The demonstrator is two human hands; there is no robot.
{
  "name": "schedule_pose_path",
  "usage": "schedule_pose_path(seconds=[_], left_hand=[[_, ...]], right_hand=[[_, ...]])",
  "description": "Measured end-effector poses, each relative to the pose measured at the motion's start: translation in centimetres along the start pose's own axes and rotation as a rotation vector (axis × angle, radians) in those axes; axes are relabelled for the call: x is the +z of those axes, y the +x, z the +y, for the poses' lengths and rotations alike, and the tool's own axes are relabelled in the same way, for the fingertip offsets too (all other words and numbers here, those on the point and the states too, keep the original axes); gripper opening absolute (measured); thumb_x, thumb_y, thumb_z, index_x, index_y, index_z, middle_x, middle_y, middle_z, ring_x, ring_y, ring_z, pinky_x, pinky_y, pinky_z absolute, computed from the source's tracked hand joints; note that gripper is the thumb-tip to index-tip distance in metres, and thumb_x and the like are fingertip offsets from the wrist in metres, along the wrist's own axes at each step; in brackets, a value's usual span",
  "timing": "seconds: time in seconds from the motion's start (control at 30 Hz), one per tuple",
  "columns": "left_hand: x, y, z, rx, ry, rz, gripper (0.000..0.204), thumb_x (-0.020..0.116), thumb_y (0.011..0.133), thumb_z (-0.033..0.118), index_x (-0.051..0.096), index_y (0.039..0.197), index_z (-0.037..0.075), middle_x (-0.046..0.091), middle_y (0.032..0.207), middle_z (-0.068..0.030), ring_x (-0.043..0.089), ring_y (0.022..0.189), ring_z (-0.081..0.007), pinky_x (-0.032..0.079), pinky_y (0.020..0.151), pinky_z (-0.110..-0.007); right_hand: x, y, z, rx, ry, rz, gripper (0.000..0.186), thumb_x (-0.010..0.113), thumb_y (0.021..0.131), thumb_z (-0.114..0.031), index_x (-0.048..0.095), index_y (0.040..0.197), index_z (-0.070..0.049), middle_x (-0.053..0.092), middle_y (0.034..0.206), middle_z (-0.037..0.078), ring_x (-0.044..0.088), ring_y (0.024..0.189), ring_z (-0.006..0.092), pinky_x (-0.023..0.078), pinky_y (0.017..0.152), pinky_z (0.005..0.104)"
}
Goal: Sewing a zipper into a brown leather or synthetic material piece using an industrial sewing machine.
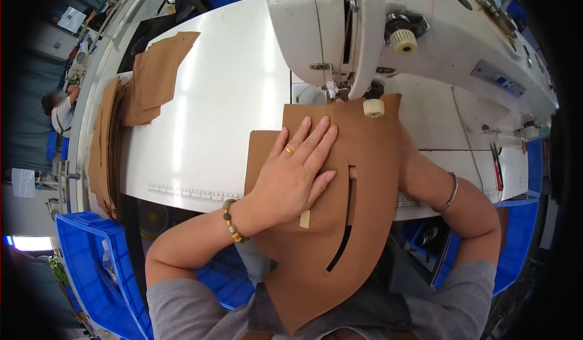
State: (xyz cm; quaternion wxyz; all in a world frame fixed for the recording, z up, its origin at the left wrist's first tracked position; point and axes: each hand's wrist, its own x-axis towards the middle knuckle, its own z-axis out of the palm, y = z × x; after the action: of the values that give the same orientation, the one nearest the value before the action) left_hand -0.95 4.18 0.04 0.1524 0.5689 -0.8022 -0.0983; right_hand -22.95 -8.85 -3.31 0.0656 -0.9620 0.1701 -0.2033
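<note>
A brown fabric panel (373, 218) with a long curved slit lies over the table edge and hangs down toward my lap. Its far edge reaches the presser foot (341, 92) of a white sewing machine (340, 24). My left hand (296, 169) rests flat on the panel, fingers stretched toward the needle area, and holds nothing. A small pale yellow tab (305, 219) shows just below that hand. Beneath the panel's right side goes my right hand (409, 155); the cloth hides most of its fingers, though a bit of skin shows through the slit.
Brown cut pieces lie in a loose pile (159, 76) and a taller stack (106, 152) at the left. Red-handled thread snips (497, 169) lie at the right. Blue bins (100, 261) flank the white table (237, 54). Another person (62, 110) sits far left.
</note>
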Motion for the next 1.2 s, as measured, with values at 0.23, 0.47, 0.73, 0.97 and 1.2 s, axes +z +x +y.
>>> schedule_pose_path(seconds=[0.23, 0.47, 0.73, 0.97, 1.2], left_hand=[[-0.1, 2.3, -2.2, -0.015, 0.141, 0.003, 0.059, 0.063, 0.099, 0.015, 0.048, 0.155, 0.005, 0.054, 0.157, -0.0162, 0.050, 0.146, -0.0356, 0.041, 0.119, -0.052], [-0.5, 2.5, -2.2, 0.093, 0.002, 0.127, 0.056, 0.064, 0.096, 0.013, 0.053, 0.150, 0.003, 0.059, 0.151, -0.0154, 0.057, 0.136, -0.0339, 0.043, 0.116, -0.050], [0.2, 3.2, -2.8, 0.090, -0.037, 0.134, 0.058, 0.066, 0.094, 0.012, 0.052, 0.149, 0.000, 0.058, 0.150, -0.0181, 0.052, 0.140, -0.0366, 0.041, 0.118, -0.049], [0.2, 3.5, -4.0, 0.120, -0.009, 0.141, 0.054, 0.066, 0.095, 0.013, 0.054, 0.146, 0.000, 0.058, 0.150, -0.0158, 0.052, 0.139, -0.0383, 0.040, 0.121, -0.048], [0.0, 4.0, -4.9, 0.150, -0.003, 0.162, 0.047, 0.067, 0.096, 0.015, 0.061, 0.140, 0.001, 0.063, 0.142, -0.0159, 0.056, 0.135, -0.0382, 0.042, 0.118, -0.048]], right_hand=[[-1.1, 0.4, -0.3, 0.009, 0.092, -0.028, 0.076, 0.072, 0.084, -0.058, 0.062, 0.140, -0.008, 0.064, 0.143, 0.012, 0.055, 0.138, 0.0305, 0.034, 0.121, 0.0535], [-1.5, 0.7, -0.6, 0.015, 0.082, -0.042, 0.076, 0.070, 0.086, -0.060, 0.062, 0.139, -0.006, 0.064, 0.141, 0.015, 0.058, 0.133, 0.0357, 0.034, 0.118, 0.0552], [-2.0, 0.7, -0.8, 0.058, 0.128, -0.103, 0.076, 0.068, 0.088, -0.061, 0.060, 0.141, -0.006, 0.064, 0.140, 0.016, 0.058, 0.132, 0.0351, 0.035, 0.118, 0.0561], [-1.9, 1.0, -1.1, 0.065, 0.091, -0.085, 0.078, 0.070, 0.085, -0.063, 0.063, 0.136, -0.004, 0.065, 0.139, 0.016, 0.061, 0.129, 0.0348, 0.037, 0.117, 0.0582], [-1.8, 1.2, -1.2, 0.058, 0.112, -0.050, 0.071, 0.076, 0.082, -0.059, 0.071, 0.123, -0.002, 0.069, 0.129, 0.020, 0.062, 0.126, 0.0393, 0.040, 0.114, 0.0589]])
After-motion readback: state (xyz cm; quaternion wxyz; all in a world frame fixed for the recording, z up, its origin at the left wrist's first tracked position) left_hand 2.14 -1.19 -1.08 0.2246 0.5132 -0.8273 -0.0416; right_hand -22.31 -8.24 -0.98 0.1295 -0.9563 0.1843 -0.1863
